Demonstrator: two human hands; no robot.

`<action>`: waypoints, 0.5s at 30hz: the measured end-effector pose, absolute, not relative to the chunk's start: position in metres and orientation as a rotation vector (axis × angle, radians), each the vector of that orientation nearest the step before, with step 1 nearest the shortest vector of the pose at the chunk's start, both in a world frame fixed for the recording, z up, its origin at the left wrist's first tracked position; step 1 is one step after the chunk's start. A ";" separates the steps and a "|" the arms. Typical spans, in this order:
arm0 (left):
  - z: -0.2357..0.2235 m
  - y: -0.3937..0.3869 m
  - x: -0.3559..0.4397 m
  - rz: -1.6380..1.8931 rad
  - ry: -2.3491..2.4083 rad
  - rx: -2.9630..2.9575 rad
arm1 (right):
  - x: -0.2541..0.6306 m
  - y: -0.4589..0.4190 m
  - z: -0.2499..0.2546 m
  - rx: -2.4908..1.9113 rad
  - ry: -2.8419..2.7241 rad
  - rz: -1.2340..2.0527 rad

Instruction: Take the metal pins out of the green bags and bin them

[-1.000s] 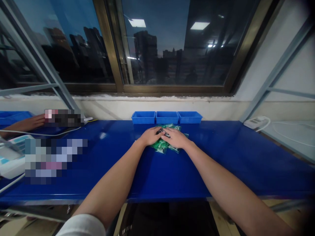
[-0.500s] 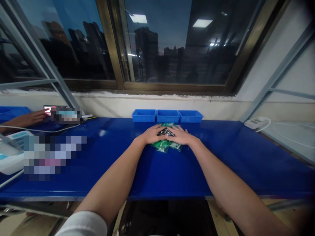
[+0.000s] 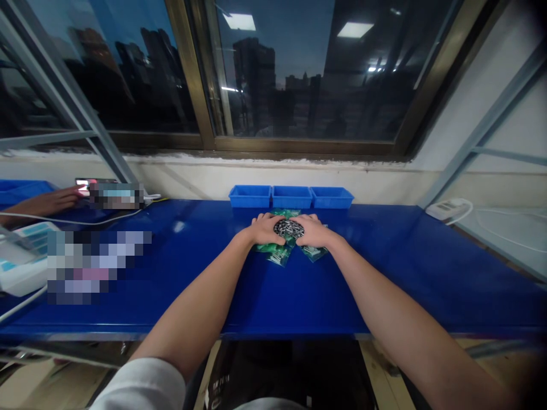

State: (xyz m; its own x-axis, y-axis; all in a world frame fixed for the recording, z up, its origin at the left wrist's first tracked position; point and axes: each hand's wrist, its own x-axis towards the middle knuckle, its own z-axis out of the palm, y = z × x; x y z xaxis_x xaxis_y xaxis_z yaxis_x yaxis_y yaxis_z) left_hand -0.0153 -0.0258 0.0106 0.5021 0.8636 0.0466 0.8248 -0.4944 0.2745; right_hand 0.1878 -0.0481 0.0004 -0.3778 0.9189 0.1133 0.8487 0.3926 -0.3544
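A heap of small metal screw-like pieces (image 3: 289, 228) lies on the blue table, with several green-tinted clear plastic bags (image 3: 280, 254) around and under it. My left hand (image 3: 265, 230) rests against the left side of the heap, thumb and fingers spread. Against the right side lies my right hand (image 3: 315, 230), its fingers apart and curving over the bags. Both palms face inward with the metal pieces showing between them. Some bags hold small pieces too, and parts of them are hidden beneath my hands.
Three blue bins (image 3: 291, 197) stand in a row at the back of the table (image 3: 294, 302). At the left, another person's hand (image 3: 64, 200) touches a phone, near a white scale-like device (image 3: 25, 256). A power strip (image 3: 447, 208) lies at the back right.
My hands have moved apart, the left one leftward and the right one slightly rightward. More of the metal heap shows between them, and the bags in front have spread out.
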 end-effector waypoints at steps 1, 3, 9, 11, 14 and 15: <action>0.008 -0.026 -0.013 0.335 1.457 2.537 | 0.186 -0.046 -0.003 -1.523 -2.328 0.282; 0.002 -0.025 -0.009 0.497 1.435 2.547 | 0.182 -0.041 -0.010 -1.469 -2.252 0.179; -0.007 -0.019 -0.004 0.828 1.340 2.604 | 0.180 -0.034 -0.017 -1.403 -2.120 0.028; -0.006 -0.019 -0.005 0.900 1.295 2.587 | 0.181 -0.033 -0.016 -1.385 -2.065 0.044; -0.002 -0.019 -0.010 0.984 1.238 2.506 | 0.183 -0.035 -0.012 -1.362 -1.942 0.092; -0.001 -0.018 -0.012 1.003 1.221 2.480 | 0.184 -0.036 -0.011 -1.367 -1.894 0.113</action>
State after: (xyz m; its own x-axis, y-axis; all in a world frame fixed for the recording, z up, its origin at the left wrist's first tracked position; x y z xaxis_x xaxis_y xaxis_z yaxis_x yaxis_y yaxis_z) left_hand -0.0117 -0.0182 -0.0014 0.4285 0.7613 0.4867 0.6250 -0.6387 0.4488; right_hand 0.1835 -0.0356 -0.0106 -0.1153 0.8370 0.5350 0.7673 0.4170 -0.4871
